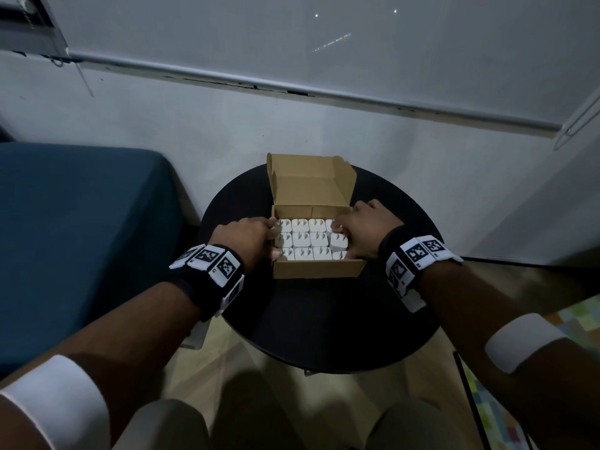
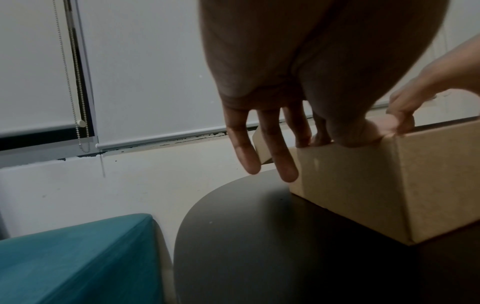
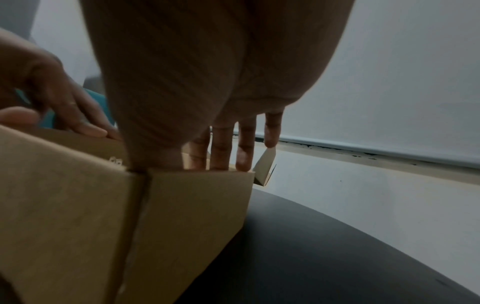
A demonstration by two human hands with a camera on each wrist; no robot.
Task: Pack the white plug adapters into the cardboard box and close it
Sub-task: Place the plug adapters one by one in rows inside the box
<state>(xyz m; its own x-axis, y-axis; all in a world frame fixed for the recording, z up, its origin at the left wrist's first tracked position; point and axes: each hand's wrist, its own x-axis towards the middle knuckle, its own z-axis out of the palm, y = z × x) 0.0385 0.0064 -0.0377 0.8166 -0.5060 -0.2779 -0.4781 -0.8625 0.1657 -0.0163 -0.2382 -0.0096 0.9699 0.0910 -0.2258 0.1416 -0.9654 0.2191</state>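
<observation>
The brown cardboard box [image 1: 319, 269] stands on the round black table [image 1: 324, 319], its lid [image 1: 308, 186] upright at the back. White plug adapters [image 1: 308, 243] fill it in three tight rows. My left hand [image 1: 271, 240] lies over the box's left wall, thumb on the front-left corner, fingers straight; two fingers [image 2: 275, 148] hang outside the wall. My right hand [image 1: 357, 238] lies over the right wall, thumb at the front-right corner. Its straight fingers [image 3: 221, 148] touch the rim, and the index and middle fingertips reach over the right-hand adapters. Neither hand holds anything.
A blue upholstered seat [image 1: 65, 238] stands close to the table's left. Behind the table a white wall carries roller blinds with a bead chain [image 2: 75, 82]. The lid's side flap [image 3: 265, 164] sticks out behind the right wall. Bare tabletop [image 3: 337, 246] lies around the box.
</observation>
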